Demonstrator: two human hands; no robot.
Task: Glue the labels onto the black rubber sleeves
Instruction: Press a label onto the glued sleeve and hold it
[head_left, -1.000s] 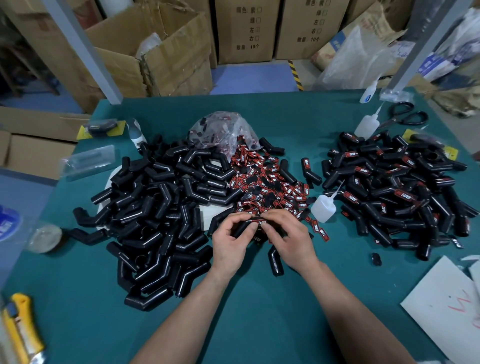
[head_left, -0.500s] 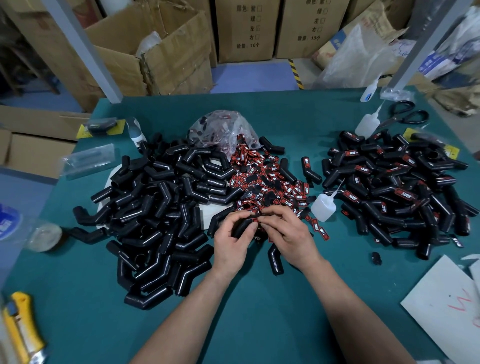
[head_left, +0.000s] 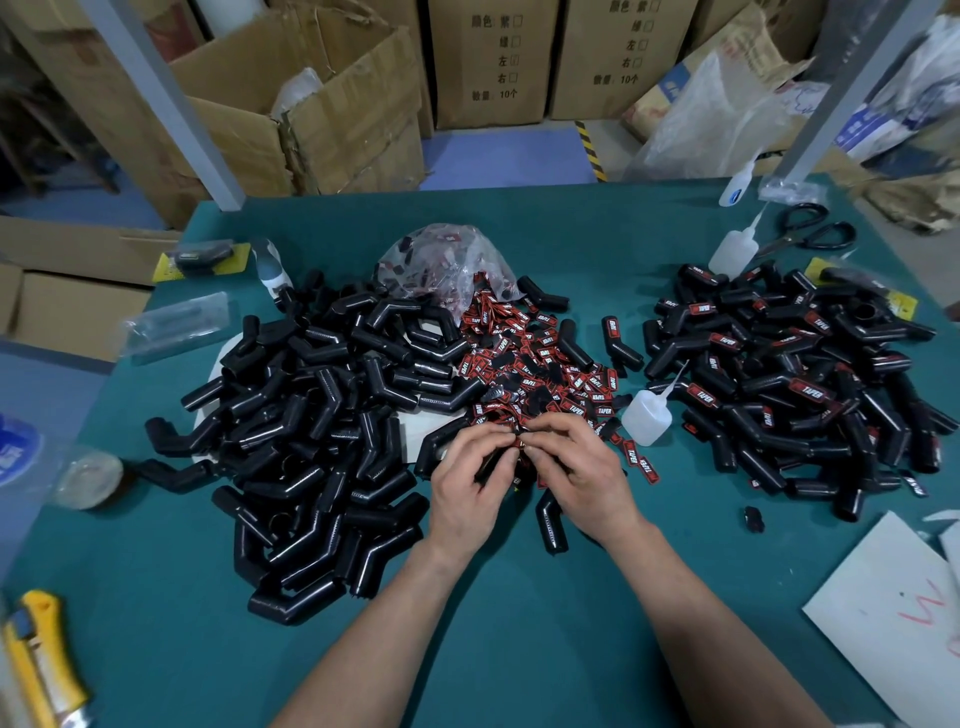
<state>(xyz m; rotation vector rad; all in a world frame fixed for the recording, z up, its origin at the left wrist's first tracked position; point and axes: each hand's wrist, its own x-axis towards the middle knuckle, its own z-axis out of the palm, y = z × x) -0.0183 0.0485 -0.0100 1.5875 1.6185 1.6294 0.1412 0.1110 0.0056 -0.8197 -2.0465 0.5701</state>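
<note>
Head view: both forearms reach in from six o'clock over the teal table mat (head_left: 519, 654) and meet at its centre. The left hand (head_left: 470, 493) curls its fingers round a black bent rubber sleeve (head_left: 493, 466), steadying it, I judge, so the label seat faces up. The right hand (head_left: 582, 478), fingers bent, appears to pinch a small red-and-black label (head_left: 521, 440) against that sleeve; the contact is partly hidden. A white squeeze glue bottle (head_left: 647, 415) stands at two o'clock, within easy reach. The loose label heap (head_left: 524, 364) lies at twelve o'clock and the bare sleeve pile (head_left: 322, 415) at ten. The labelled sleeve pile (head_left: 810, 374) sits farther out at two, probably kept apart as finished work.
</note>
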